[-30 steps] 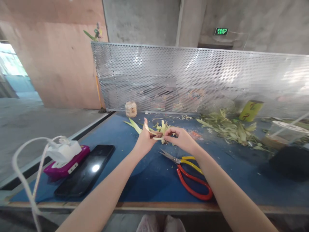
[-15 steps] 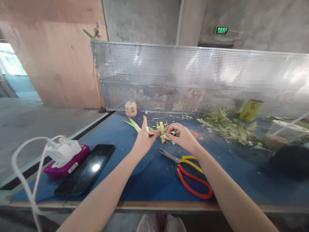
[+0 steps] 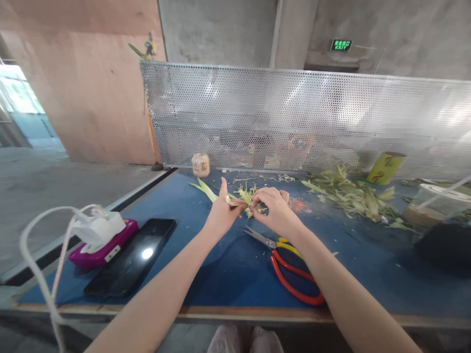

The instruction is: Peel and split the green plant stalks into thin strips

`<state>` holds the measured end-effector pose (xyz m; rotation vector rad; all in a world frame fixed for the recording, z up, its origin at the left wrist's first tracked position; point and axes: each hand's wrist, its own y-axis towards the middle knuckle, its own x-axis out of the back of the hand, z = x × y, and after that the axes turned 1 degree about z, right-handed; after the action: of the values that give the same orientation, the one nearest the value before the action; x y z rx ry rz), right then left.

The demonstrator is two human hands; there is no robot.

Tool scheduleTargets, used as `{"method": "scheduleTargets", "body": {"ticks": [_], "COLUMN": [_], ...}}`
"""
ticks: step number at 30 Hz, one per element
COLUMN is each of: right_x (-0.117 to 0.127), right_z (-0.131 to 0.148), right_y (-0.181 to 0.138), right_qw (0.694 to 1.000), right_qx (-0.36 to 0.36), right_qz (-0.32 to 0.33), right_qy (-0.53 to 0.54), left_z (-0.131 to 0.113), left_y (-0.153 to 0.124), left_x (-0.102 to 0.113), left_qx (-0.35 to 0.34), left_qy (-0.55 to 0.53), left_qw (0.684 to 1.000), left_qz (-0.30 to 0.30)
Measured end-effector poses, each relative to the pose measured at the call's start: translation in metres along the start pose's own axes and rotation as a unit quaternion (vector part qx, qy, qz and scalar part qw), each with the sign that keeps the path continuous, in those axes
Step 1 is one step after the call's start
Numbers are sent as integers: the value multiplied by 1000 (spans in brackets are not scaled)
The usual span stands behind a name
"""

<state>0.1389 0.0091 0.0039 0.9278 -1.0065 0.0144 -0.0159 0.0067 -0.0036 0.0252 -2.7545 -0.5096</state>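
My left hand [image 3: 220, 215] is closed on a pale, folded husk-like strip [image 3: 233, 201], thumb pointing up. Right beside it, my right hand [image 3: 276, 210] has its fingers pinched at the strip's right end; whatever lies between those fingertips is too small to make out. Small yellow-green plant scraps [image 3: 248, 192] lie behind and between my hands. A long green-white leaf [image 3: 204, 189] extends behind my left hand. Scissors with one red and one yellow handle [image 3: 290, 267] lie below my right hand, blades apart, partly covered by my right forearm.
A heap of dry green husks [image 3: 353, 198] lies at right, near a yellow-green can [image 3: 386, 167] and a clear cup [image 3: 434, 201] with a straw. At left are a black phone [image 3: 132, 255] and a purple power strip [image 3: 99, 250]. A perforated metal screen [image 3: 235, 113] borders the back.
My right hand has moved slightly left and turned over, its fingers closer to my left hand. The pale piece upright between my hands earlier no longer shows clearly. The scissors stay put.
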Motion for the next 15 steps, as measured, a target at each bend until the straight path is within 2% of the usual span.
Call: {"method": "scheduleTargets", "body": {"ticks": [6, 11, 15], "right_x": [2, 3, 3], "right_z": [4, 8, 9], "right_y": [0, 0, 0], "right_qw": [997, 996, 995], "right_qx": [51, 57, 61], "right_qz": [22, 39, 50], "right_qy": [-49, -64, -65], "left_z": [4, 7, 9], "left_y": [1, 3, 4], "left_x": [0, 0, 0], "left_qx": [9, 21, -1], "left_qy": [-7, 6, 52], "left_qw": [1000, 1000, 999], "left_qz": [0, 10, -8]}}
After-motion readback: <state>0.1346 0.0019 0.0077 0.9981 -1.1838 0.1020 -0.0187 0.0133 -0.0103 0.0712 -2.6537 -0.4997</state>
